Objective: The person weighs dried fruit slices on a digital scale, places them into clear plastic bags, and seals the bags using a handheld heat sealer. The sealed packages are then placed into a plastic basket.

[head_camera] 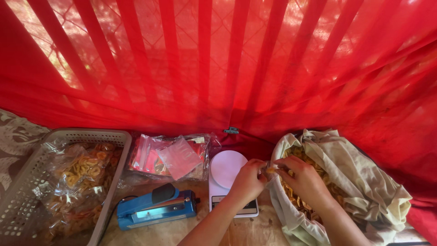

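Head view: left hand (247,181) and right hand (304,180) fingers pinched, seemingly on small clear bag (269,170), over chip-filled cloth sack (359,182)

In front of you the pale, worn work surface (255,230) carries everything, with a patterned cloth (16,134) showing at its far left. From your left, a grey plastic basket (27,191) of bagged snack rings sits on it, then a blue heat sealer (157,209) with a heap of empty clear pouches (170,157) just behind it. Near the middle stands a white kitchen scale (226,169) with a round platform, and just to its right rests an open cloth sack (359,182) filled with loose yellow chips.
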